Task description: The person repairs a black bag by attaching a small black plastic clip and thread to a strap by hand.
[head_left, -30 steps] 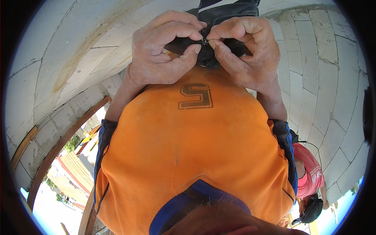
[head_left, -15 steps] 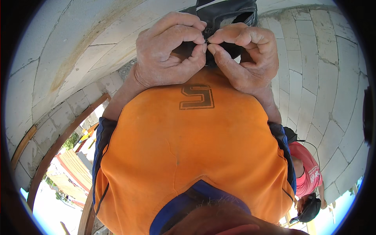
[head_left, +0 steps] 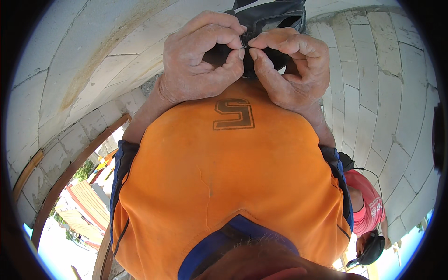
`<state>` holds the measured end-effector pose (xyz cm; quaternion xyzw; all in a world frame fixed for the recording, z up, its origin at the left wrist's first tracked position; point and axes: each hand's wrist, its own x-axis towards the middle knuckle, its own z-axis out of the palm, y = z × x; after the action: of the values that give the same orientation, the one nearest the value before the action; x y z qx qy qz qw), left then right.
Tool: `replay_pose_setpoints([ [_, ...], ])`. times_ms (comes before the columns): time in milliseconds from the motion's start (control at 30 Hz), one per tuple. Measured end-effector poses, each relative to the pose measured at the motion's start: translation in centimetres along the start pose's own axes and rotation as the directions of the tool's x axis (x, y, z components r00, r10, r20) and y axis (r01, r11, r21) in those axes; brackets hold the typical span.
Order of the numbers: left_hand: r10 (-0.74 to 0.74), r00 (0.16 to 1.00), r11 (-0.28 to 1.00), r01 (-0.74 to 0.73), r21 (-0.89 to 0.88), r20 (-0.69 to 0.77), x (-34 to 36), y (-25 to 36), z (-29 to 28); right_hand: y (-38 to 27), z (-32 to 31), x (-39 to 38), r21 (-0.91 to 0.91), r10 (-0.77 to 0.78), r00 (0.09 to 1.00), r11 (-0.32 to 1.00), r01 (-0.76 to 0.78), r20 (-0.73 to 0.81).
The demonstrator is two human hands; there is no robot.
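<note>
My left hand (head_left: 198, 58) and my right hand (head_left: 298, 65) are raised side by side in front of my chest. On each, the thumb and forefinger curl toward each other in a pinch. A tiny dark bit shows between the two sets of fingertips, too small to name. Just beyond the fingers lies a black item (head_left: 266, 16) with a pale stripe and folded edges, which looks like a bag. My hands partly cover it. Below them spreads the orange shirt (head_left: 224, 172) that I wear.
Pale block walls (head_left: 366, 70) curve around on both sides. A brown wooden frame (head_left: 70, 175) borders an opening at the left, with bright daylight beyond. At the lower right, another person (head_left: 366, 205) in a red shirt and dark cap is close to the wall.
The fingertips of my two hands have drawn slightly apart, my left hand shifting a little up. The person in red has moved slightly.
</note>
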<state>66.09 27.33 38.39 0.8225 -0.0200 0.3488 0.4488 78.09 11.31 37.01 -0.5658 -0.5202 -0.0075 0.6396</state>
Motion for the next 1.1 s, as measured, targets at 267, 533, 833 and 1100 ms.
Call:
replay_pose_setpoints([
  [267,0.012,0.998,0.993,-0.005,-0.121,0.057,0.2,0.2,-0.4,0.2,0.5,0.9,-0.125,-0.191,0.981,0.973,0.192,0.023],
  [533,-0.075,0.994,0.994,0.081,-0.077,0.081,-0.1,0.6,-0.7,0.1,0.8,0.6,-0.119,-0.195,0.98,0.973,0.198,0.03],
  [833,-0.102,0.995,0.986,0.102,-0.128,0.01,-1.0,0.2,-0.2,-0.2,0.7,0.1,-0.126,-0.164,0.984,0.977,0.172,0.073],
  [1100,0.004,0.996,0.999,-0.007,0.039,0.088,-0.8,1.3,0.0,-0.2,0.1,-0.7,-0.157,-0.091,0.996,0.984,0.089,-0.01],
])
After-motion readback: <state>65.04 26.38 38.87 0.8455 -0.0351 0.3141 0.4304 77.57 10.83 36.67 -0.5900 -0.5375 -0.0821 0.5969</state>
